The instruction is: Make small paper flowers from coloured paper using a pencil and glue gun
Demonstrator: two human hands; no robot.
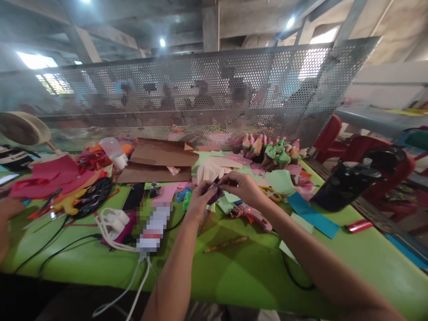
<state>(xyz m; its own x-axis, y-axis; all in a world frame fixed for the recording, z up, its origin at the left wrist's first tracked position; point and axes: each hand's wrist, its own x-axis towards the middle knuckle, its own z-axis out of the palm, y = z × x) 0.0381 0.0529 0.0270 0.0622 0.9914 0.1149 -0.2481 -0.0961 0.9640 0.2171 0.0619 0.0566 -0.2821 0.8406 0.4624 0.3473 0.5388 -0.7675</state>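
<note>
In the head view my left hand (201,199) is closed around a small purple piece (216,195), perhaps paper or felt. My right hand (243,187) meets it from the right, its fingertips pinched at the top of that piece. Exactly what lies between the right fingertips is too small to make out. Just below my right wrist lies a pink glue gun (257,217) with a small red light. On the green tabletop (234,276) beneath my hands rests a thin brown stick (225,244). Pale crumpled material (210,171) lies just behind my fingers.
A white power strip (154,229) with cables lies left of my forearm. Brown sheets (160,156) and a fan (25,129) stand farther back. Small green-and-pink cone-shaped pieces (276,151), blue paper (314,215) and a dark bottle (344,185) are rightward. Another person's arm (5,218) shows at left.
</note>
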